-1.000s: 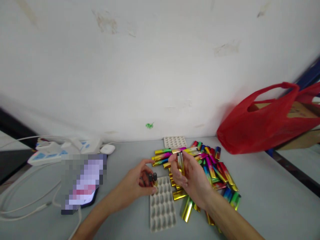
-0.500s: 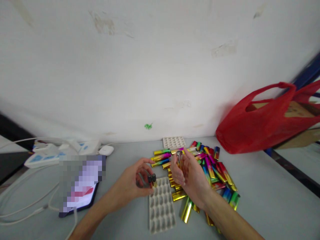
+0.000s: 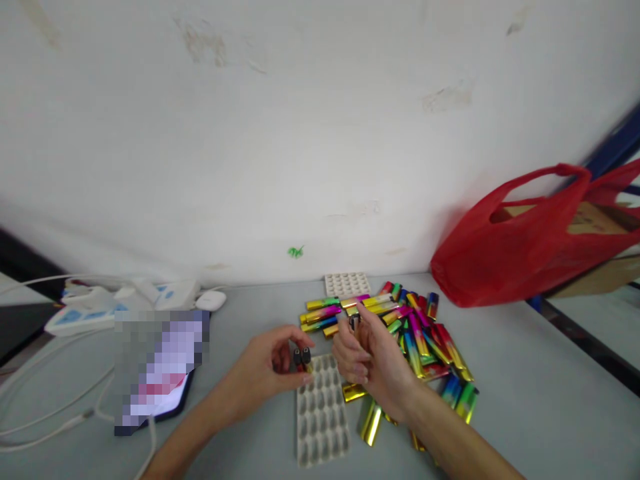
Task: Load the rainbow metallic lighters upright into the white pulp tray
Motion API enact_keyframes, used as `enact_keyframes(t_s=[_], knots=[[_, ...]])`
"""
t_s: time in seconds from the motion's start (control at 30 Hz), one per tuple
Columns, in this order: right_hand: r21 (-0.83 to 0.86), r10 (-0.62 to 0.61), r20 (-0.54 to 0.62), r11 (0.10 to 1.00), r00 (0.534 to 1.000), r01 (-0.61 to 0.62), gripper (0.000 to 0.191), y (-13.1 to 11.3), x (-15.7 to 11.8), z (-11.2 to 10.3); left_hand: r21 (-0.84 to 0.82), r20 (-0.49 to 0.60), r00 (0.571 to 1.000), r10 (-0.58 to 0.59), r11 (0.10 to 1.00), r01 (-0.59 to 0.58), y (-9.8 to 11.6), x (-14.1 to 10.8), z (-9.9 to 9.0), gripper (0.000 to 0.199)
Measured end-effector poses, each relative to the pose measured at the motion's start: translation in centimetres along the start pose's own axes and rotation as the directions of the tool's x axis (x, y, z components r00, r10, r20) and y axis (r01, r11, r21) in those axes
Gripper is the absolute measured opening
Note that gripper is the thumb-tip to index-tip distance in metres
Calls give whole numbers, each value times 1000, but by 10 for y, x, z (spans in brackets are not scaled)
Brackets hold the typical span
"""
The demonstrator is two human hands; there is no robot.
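My left hand is closed around two slim lighters, their black ends pointing up between thumb and fingers. It hovers over the upper left corner of a pale grey tray with rows of oval hollows. To the right, my right hand curls its fingers around a lighter whose silvery end shows near the thumb; the rest of it is hidden by the hand. Around and behind that hand lies a loose pile of shiny lighters in gold, blue, green, red and purple.
A second pale tray lies against the wall. A red bag with cardboard inside stands at the right. At the left are a tablet-like device, a power strip, a white earbud-case-like object and white cables.
The fingers of my right hand have curled in closer around the lighter, and its silvery end sits slightly lower. My left hand keeps its two lighters and has barely moved.
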State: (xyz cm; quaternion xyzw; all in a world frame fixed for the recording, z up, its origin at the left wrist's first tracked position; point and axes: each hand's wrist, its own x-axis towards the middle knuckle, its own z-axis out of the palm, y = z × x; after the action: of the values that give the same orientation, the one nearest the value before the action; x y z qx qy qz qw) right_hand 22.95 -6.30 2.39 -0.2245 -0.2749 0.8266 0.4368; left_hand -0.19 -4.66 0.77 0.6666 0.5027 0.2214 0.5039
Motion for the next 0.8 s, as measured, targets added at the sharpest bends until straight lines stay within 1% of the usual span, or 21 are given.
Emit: enact_keyframes(t_s=[0.17, 0.4, 0.8], knots=[[-42, 3, -14, 999, 1000, -3, 67, 1, 0, -1, 13, 9, 1000, -9, 1000, 9, 3, 0, 1, 45], [-68, 17, -33, 997, 999, -20, 65, 4, 1, -4, 31, 1, 1000, 3, 1000, -3, 0, -1, 2, 43], [-87, 82, 0, 993, 997, -82, 72, 8, 1, -1, 56, -1, 1000, 1, 998, -1, 3, -1, 4, 39]])
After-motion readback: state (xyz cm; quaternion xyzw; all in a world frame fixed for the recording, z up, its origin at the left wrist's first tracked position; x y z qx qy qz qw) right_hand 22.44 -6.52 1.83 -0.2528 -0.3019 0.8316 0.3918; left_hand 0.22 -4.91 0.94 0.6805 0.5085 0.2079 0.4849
